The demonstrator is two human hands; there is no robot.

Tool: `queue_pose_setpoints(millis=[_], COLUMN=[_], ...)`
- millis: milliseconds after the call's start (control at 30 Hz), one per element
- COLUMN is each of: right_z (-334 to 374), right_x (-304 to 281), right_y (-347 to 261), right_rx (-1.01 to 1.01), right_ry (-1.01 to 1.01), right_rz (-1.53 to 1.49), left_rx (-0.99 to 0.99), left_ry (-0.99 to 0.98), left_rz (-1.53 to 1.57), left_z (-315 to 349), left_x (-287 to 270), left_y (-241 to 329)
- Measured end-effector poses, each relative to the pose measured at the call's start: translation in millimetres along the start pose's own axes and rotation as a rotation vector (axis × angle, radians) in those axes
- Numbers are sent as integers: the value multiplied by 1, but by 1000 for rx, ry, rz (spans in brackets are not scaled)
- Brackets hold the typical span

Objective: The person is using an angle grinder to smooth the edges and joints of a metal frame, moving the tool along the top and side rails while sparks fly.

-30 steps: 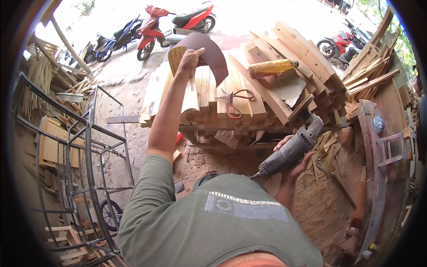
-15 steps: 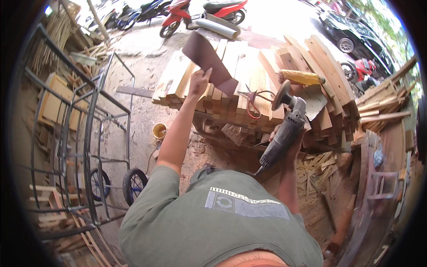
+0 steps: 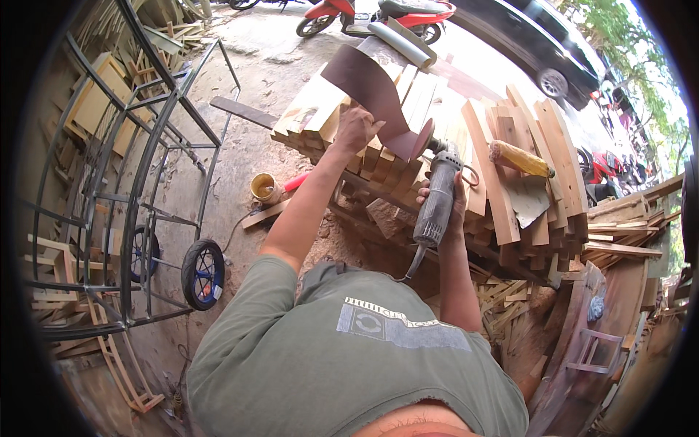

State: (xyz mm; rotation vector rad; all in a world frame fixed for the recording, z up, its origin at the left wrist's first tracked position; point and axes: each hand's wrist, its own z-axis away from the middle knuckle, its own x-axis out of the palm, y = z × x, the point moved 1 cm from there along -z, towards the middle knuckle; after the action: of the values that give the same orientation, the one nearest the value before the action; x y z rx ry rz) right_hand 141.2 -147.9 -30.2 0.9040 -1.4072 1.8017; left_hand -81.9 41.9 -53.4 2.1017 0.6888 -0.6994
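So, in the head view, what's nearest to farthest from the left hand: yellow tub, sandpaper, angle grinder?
1. Sandpaper: held in the left hand.
2. Angle grinder: right side, in the right hand.
3. Yellow tub: lower left, on the ground.

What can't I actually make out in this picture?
In the head view:
Right hand: palm hidden behind the power tool.
Red loop: what it joins is hidden, apparently by that hand and tool.
Cord: far end hidden by the shirt.
Dark car: cut off by the upper edge.
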Motion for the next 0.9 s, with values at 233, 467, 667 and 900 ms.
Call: queue_pose_setpoints(millis=[233,467,667,900], right_z=[-25,-31,-30,-30], right_x=[-25,-39,-41,-43], right_y=[16,17,10,9], right_rx=[102,197,196,231], right_ry=[53,60,-30,11], right_rz=[-63,-109,-43,-31], left_rx=[24,36,103,74], left_ry=[46,81,221,199], left_rz=[-20,57,-33,-13], left_z=[6,8,12,18], left_x=[11,18,21,17], left_y=[-12,-14,-7,-9])
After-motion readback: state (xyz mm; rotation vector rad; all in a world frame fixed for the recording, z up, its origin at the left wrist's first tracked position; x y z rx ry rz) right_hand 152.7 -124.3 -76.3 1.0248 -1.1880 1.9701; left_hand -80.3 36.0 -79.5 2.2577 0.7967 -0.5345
